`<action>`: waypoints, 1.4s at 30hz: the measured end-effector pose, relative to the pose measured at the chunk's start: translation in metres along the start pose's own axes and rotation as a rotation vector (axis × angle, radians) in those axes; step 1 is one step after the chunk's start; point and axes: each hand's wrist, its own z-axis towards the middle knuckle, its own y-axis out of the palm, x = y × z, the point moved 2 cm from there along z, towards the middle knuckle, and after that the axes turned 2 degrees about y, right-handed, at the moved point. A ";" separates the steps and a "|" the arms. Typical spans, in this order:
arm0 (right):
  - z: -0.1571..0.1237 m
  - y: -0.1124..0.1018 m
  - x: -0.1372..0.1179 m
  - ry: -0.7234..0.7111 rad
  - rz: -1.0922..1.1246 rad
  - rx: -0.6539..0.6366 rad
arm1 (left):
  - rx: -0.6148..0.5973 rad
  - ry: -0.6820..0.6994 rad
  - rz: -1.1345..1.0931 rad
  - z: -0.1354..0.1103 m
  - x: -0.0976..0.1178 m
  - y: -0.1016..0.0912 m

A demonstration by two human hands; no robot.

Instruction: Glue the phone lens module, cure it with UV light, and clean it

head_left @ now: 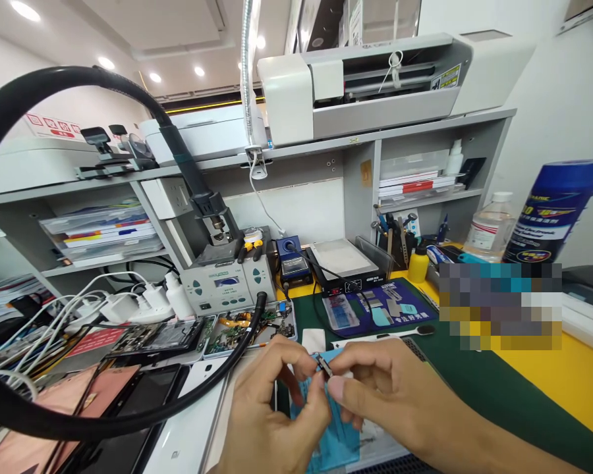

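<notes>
My left hand (pixel 269 411) and my right hand (pixel 383 388) meet low in the middle of the view, both pinched on a tiny dark metal part (pixel 323 364) held between the fingertips. Under the hands lies a light blue sheet (pixel 337 449) on the dark green bench mat (pixel 479 382). What the small part is cannot be made out.
A thick black hose (pixel 128 418) curves from the grey hot-air station (pixel 225 280) across the left. Opened phones (pixel 158 339), a tray of circuit parts (pixel 250 329), white chargers (pixel 128 306), a hot plate (pixel 346 266), a yellow bottle (pixel 418 264), a blue spray can (pixel 556 210) and shelves surround the mat.
</notes>
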 end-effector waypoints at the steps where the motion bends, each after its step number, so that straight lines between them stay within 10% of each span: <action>1: 0.000 0.000 0.001 -0.009 -0.023 0.004 | -0.008 -0.004 0.010 0.000 0.000 0.000; 42: 0.001 -0.003 0.003 0.002 -0.105 0.027 | -0.115 0.122 0.162 0.002 -0.001 -0.008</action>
